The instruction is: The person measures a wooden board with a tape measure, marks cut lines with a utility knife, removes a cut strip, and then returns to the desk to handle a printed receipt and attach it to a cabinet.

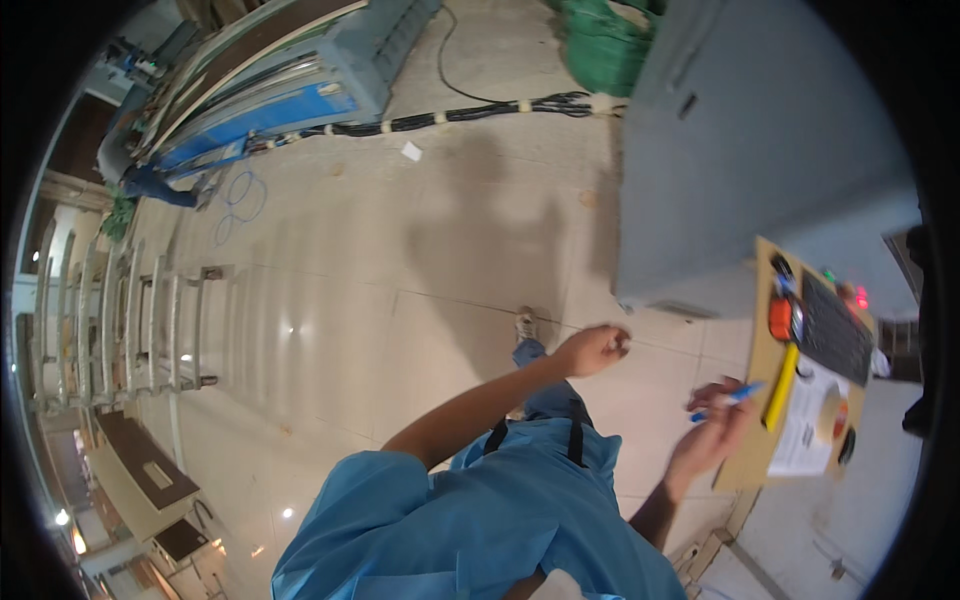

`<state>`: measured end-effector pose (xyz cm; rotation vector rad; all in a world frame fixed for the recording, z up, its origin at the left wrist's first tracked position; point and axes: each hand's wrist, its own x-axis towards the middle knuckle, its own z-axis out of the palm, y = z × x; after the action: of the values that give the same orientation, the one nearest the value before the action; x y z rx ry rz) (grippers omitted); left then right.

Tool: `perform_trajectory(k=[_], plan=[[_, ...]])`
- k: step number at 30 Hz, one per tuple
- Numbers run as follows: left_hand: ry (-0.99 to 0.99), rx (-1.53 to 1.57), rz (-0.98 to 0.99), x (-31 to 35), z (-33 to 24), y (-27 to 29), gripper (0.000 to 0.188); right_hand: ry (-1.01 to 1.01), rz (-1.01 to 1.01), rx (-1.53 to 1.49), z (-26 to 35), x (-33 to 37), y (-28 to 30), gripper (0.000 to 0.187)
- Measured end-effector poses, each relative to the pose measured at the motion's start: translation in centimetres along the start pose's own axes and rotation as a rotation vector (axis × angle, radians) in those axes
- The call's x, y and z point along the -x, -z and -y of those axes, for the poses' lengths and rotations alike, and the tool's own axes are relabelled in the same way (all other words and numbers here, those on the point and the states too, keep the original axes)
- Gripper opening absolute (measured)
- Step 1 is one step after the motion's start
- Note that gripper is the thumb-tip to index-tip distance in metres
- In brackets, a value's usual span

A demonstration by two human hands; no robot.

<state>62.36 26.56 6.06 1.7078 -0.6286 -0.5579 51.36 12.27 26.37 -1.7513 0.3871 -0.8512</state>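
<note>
Head view: person in a blue shirt (490,515) beside a cluttered worktop (737,472), pen in hand.
Right hand (712,432) grips a blue-and-white pen (748,391) at the worktop's left edge; whether pen touches board, I cannot tell. Left hand (592,351) hangs over the tiled floor (340,350), well apart from the worktop, fingers curled in, loosely closed; can't make out whether anything sits inside. Nearest the pen: a long yellow tool (780,388), lying partly across printed paper (797,445). Farther up, an orange-and-black object (783,319) beside a dark keyboard (832,322). Tall grey cabinet (750,150) stands just beyond. Across the room, another person (150,182) bends near a blue machine (235,130).
</note>
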Motion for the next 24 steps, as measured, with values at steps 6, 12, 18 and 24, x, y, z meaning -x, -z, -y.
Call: perform_trajectory(k=[6,12,18,24], plan=[[0.485,-0.514,-0.179,19.8,24.3,13.2,0.037,-0.153,0.417,-0.068,-10.0,-3.8,-18.5,0.018],[1.345,0.537,-1.263,39.5,24.6,33.8,0.018,-0.128,0.797,0.198,-12.8,-12.0,-36.0,0.02],[1.39,0.677,-1.317,35.1,26.3,45.0,0.03,-0.215,1.008,0.384,-20.5,-14.4,-58.2,0.027],[1.016,0.316,-0.854,14.3,29.3,55.5,0.038,-0.305,0.897,0.437,-27.3,-12.6,-76.9,0.034]])
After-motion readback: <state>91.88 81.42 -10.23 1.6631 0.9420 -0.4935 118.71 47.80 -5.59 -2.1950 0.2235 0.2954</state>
